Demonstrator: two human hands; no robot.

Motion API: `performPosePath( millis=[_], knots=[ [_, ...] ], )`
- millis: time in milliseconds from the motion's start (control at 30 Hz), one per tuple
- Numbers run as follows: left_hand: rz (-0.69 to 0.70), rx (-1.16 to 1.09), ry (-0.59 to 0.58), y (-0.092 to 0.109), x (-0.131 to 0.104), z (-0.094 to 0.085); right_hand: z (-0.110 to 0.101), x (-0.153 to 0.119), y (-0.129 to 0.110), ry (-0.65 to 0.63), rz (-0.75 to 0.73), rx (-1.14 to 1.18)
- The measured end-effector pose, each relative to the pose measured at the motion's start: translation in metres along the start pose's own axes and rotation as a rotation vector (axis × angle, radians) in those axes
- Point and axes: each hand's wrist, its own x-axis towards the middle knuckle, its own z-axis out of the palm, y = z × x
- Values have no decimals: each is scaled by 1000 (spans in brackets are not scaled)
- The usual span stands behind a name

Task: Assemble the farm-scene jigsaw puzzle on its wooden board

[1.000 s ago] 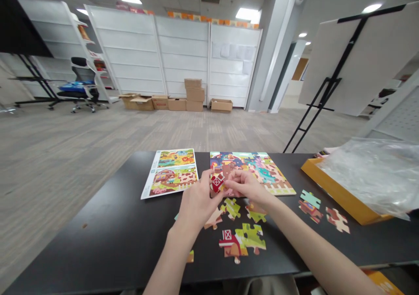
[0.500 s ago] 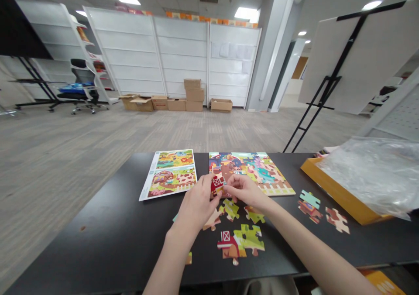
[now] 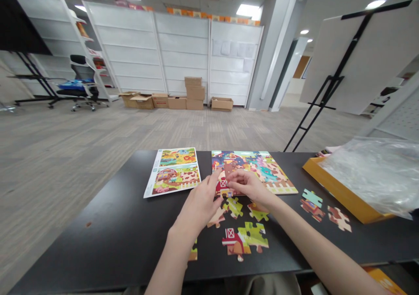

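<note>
My left hand [image 3: 201,201] rests along the left edge of the puzzle board [image 3: 278,179], fingers stretched out and thumb apart. My right hand [image 3: 250,186] is closed in a pinch at a red jigsaw piece [image 3: 223,184] with a white-crossed barn door. That piece lies at the board's lower left, between the two hands; the fingers partly cover it. Just below are a green jigsaw piece [image 3: 233,207], a pinkish piece [image 3: 216,218] and a green-brown piece [image 3: 258,212]. Nearer me, joined red and green pieces [image 3: 245,239] lie on the table.
A picture sheet [image 3: 176,173] lies left of the board on the black table [image 3: 111,225]. Several loose pieces, one brown and white [image 3: 339,218], lie to the right. Beside them stands a yellow box [image 3: 343,194] with clear plastic wrap [image 3: 369,173] in it.
My left fingers have loosened from the red piece and now stretch along the board's edge. My right hand stays pinched beside the piece. The view has shifted slightly.
</note>
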Motion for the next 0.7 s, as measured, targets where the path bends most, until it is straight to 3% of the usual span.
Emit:
performPosePath(
  millis=[167, 333, 500, 700],
  knots=[
    [-69, 51, 38, 2, -2, -5, -21, 24, -16, 30, -21, -118],
    [-57, 98, 113, -3, -3, -10, -48, 79, -27, 181, -10, -299],
    [-79, 127, 100, -7, -5, -15, -47, 129, -5, 254, 4, -434],
    [-66, 138, 125, -8, -8, -19, -38, 147, 17, 219, 36, -478]
  ],
)
